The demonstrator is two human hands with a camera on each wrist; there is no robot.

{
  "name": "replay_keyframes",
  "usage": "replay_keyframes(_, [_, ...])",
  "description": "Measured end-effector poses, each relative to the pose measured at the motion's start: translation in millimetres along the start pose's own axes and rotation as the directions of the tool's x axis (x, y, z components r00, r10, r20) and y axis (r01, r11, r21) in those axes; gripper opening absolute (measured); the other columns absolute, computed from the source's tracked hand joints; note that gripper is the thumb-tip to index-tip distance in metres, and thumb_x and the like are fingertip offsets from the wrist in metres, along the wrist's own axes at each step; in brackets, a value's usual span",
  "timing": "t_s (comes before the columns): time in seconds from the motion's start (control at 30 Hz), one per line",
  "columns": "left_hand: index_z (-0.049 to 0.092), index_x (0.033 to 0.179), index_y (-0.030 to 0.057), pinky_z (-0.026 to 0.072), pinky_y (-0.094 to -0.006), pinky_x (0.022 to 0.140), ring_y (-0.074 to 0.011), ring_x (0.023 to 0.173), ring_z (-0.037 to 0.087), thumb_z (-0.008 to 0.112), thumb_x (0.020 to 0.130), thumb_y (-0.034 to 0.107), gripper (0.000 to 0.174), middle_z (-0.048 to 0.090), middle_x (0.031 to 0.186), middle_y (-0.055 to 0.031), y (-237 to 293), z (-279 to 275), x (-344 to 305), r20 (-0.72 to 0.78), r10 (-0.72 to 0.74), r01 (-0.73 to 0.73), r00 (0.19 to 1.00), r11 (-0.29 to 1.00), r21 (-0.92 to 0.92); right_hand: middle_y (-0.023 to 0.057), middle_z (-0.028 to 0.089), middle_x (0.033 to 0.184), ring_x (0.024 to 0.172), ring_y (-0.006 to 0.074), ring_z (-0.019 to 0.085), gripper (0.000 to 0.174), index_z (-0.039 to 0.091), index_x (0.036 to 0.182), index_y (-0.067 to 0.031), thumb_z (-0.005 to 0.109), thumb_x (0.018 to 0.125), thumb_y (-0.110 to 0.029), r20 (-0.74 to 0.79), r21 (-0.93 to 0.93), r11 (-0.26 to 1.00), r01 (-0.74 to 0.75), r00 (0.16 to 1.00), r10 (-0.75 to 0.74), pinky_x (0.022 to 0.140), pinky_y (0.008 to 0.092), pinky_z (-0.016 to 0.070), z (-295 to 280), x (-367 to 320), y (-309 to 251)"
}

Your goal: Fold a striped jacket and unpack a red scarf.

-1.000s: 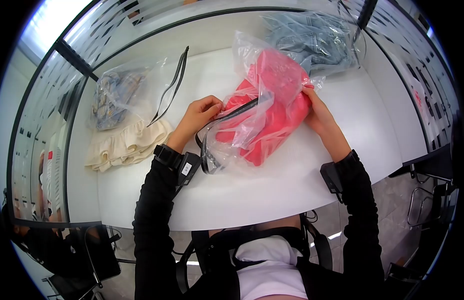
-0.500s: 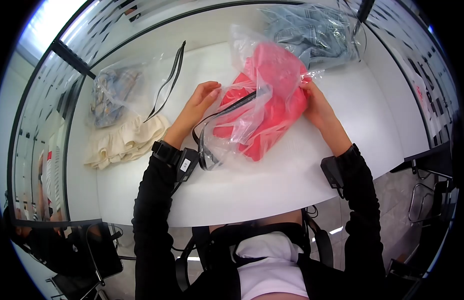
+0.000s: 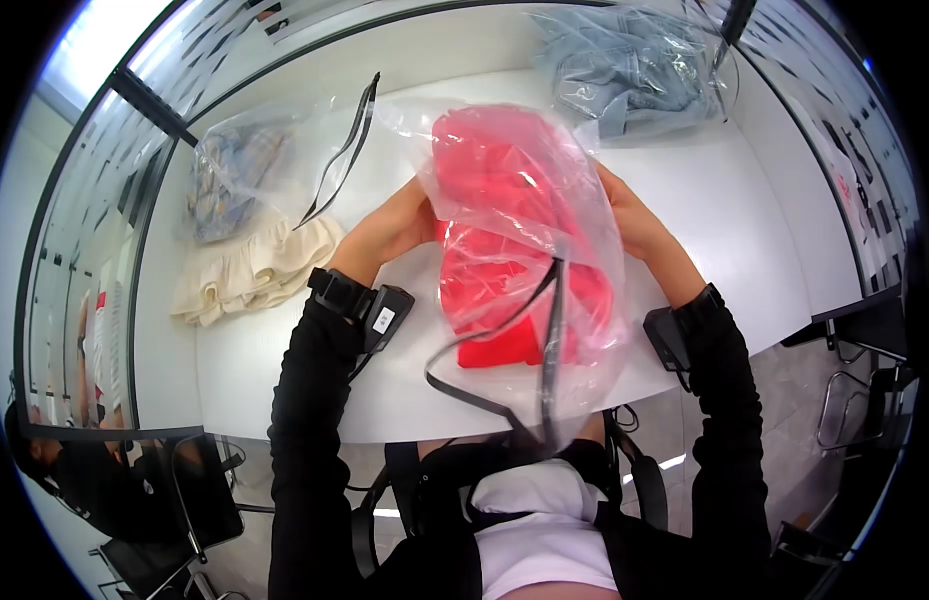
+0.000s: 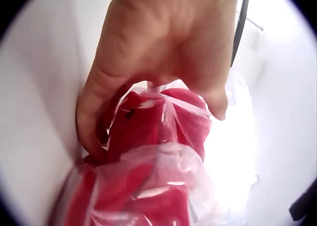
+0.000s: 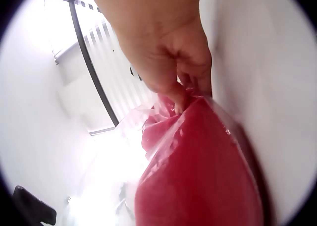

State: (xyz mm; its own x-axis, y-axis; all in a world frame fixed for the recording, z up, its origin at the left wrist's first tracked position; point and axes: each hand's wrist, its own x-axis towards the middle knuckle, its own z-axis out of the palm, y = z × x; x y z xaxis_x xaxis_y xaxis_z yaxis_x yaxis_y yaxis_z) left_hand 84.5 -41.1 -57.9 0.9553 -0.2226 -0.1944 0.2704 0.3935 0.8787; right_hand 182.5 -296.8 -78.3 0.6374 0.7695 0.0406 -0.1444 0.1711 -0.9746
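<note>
A bright red folded garment [image 3: 489,200] lies inside a clear plastic bag [image 3: 596,375] in the middle of the head view. The bag's black-edged opening [image 3: 550,365] hangs toward the person, past the table's front edge. My left hand [image 3: 399,222] grips the bundle's left side; in the left wrist view its thumb and fingers [image 4: 89,122] curl round the red cloth and plastic. On the other side my right hand [image 3: 632,218] holds the bag's right edge. Its thumb and fingers [image 5: 181,99] pinch a gathered fold in the right wrist view.
Blue denim in a clear bag [image 3: 629,80] lies at the back right. At the left sit another bagged denim piece [image 3: 229,185], with a black-edged opening [image 3: 349,150], and a cream ruffled garment [image 3: 259,270]. Low walls [image 3: 774,180] border the white table [image 3: 284,385].
The bagged red garment has turned upright and come nearer the person, its black-edged opening swinging from the left to the front. My left hand, loosely beside the bag before, now grips its side.
</note>
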Motion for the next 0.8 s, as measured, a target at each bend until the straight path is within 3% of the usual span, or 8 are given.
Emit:
replay_keyframes(0.1, [0.045,0.121,0.0045,0.0435,-0.0248,0.084,-0.0139,0.102,0.053,0.056,0.086,0.026,0.042,0.053,0.114,-0.0060,3,8,2,-0.147,0.022,-0.004,0.989,0.992,0.127,0.0090,0.054,0.112,0.097,0.0154,0.055,0.043,0.041,0.125,-0.0052,0.054,0.084,-0.006,0.007,-0.222,0.972,-0.072,0.997,0.076,0.085,0.0281,0.0452,-11,9,8])
replay_keyframes(0.17, [0.049,0.116,0.0024,0.0445,-0.0232,0.081,-0.0120,0.096,0.055,0.056,0.086,0.027,0.039,0.057,0.108,-0.0048,13,22,-2,-0.171,0.177,-0.148,0.969,0.974,0.169,0.0088,0.056,0.108,0.094,0.0144,0.056,0.037,0.045,0.121,-0.0051,0.052,0.086,-0.012,-0.079,-0.097,0.992,-0.085,0.994,0.077,0.081,0.0274,0.0466,-10,10,9])
replay_keyframes(0.3, [0.051,0.114,0.0023,0.0406,-0.0234,0.083,-0.0097,0.096,0.052,0.050,0.090,0.018,0.028,0.056,0.108,-0.0037,55,76,-42,-0.392,0.596,-0.516,0.701,0.803,0.297,0.0088,0.056,0.107,0.094,0.0130,0.056,0.035,0.046,0.119,-0.0042,0.046,0.091,-0.023,-0.119,-0.123,0.991,-0.060,0.992,0.046,0.078,0.0270,0.0479,-22,7,12])
replay_keyframes(0.43, [0.051,0.103,0.0013,0.0368,-0.0225,0.084,-0.0088,0.093,0.048,0.054,0.086,0.009,0.018,0.052,0.100,-0.0013,55,68,-47,-0.136,0.854,-0.806,0.503,0.520,0.284,0.0177,0.051,0.115,0.101,0.0276,0.055,0.045,0.035,0.128,-0.0045,0.046,0.090,-0.027,0.256,0.334,0.889,-0.312,0.938,0.234,0.085,0.0383,0.0466,-13,7,3])
replay_keyframes(0.47, [0.051,0.100,0.0013,0.0360,-0.0225,0.084,-0.0088,0.092,0.048,0.056,0.084,0.007,0.017,0.052,0.098,-0.0010,55,69,-47,-0.112,0.875,-0.834,0.471,0.483,0.265,0.0209,0.043,0.123,0.107,0.0356,0.051,0.058,0.020,0.136,-0.0068,0.041,0.091,-0.039,0.343,0.316,0.889,-0.332,0.914,0.219,0.090,0.0449,0.0419,-9,5,1])
replay_keyframes(0.63, [0.056,0.077,0.0032,0.0362,-0.0255,0.079,-0.0150,0.081,0.049,0.066,0.062,-0.004,0.019,0.052,0.083,-0.0039,54,59,-46,0.237,0.728,-0.670,0.644,0.387,0.634,0.0159,0.047,0.122,0.103,0.0244,0.055,0.051,0.031,0.132,-0.0059,0.053,0.086,-0.012,0.234,0.004,0.997,-0.072,0.970,0.069,0.088,0.0341,0.0443,17,-3,1])
replay_keyframes(0.7, [0.057,0.072,0.0053,0.0377,-0.0269,0.078,-0.0176,0.080,0.050,0.067,0.059,-0.003,0.019,0.054,0.079,-0.0043,54,67,-43,0.406,0.651,-0.658,0.641,0.195,0.727,0.0118,0.054,0.113,0.099,0.0173,0.056,0.041,0.042,0.124,-0.0035,0.054,0.085,-0.011,0.178,-0.015,0.999,-0.034,0.983,0.036,0.085,0.0308,0.0459,3,7,31])
replay_keyframes(0.8, [0.057,0.071,0.0056,0.0395,-0.0272,0.075,-0.0184,0.083,0.051,0.073,0.059,0.004,0.020,0.055,0.079,-0.0035,48,80,-40,0.440,0.576,-0.684,0.690,0.317,0.657,0.0093,0.058,0.105,0.095,0.0132,0.057,0.033,0.050,0.117,-0.0019,0.054,0.085,-0.011,0.127,0.052,0.999,-0.006,0.992,-0.001,0.081,0.0290,0.0473,-8,13,48])
